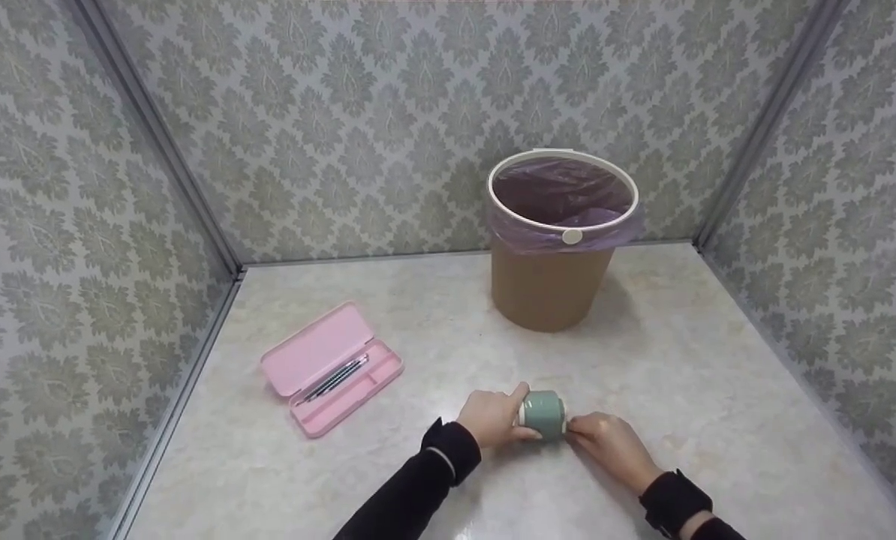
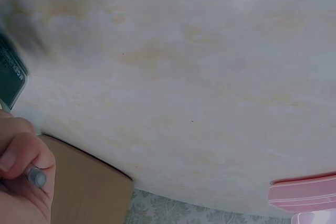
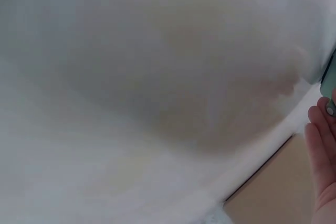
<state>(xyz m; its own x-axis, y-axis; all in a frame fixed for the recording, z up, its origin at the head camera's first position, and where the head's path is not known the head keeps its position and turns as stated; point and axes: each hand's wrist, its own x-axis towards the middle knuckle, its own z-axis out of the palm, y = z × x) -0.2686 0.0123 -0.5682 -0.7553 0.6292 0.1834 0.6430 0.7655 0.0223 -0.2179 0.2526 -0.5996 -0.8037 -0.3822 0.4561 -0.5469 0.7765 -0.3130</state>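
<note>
A green pencil sharpener (image 1: 544, 415) with pale end faces is held on its side just above or on the table; contact is unclear. My left hand (image 1: 491, 418) grips its left end, thumb and fingers spread round the body. In the left wrist view, a round grey end of a pencil-like rod (image 2: 37, 177) pokes out of the curled left hand (image 2: 23, 163). At the sharpener's right end, my right hand (image 1: 609, 442) pinches a small crank part. The right wrist view shows a small grey knob (image 3: 330, 109) at its fingers (image 3: 321, 145).
To the left lies an open pink pencil case (image 1: 347, 409) with several dark striped pencils (image 1: 335, 379) inside. A brown bin (image 1: 549, 289) with a purple liner and white rim stands behind the hands. Patterned walls (image 1: 373, 135) enclose the table (image 1: 433, 322) on three sides.
</note>
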